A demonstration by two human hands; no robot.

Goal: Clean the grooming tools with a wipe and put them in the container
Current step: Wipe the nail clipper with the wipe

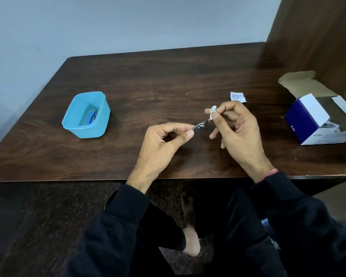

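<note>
Head view: a person sits at a dark wooden desk point(168, 80), both hands raised just above its near edge.
Left grip: the left hand point(160, 144) pinches the handle end of a small metal nail clipper point(200, 125) between thumb and forefinger.
Right grip: the right hand point(236, 126) pinches a small white wipe point(212, 110) around the clipper's far tip; its other fingers hang loose.
Long axis: the clipper runs from the left hand up and rightward to the wipe, so any stroke goes along that line.
Container: the blue tub point(84, 128) stands toward the left edge of the desk, well apart from the clipper; the left hand is the nearer one. Something blue already lies inside.
Other items: a torn white sachet point(237, 96) behind the right hand; an open blue and white box point(308, 118) at the right edge.
Writing: print on the sachet and box is too small to read.
</note>
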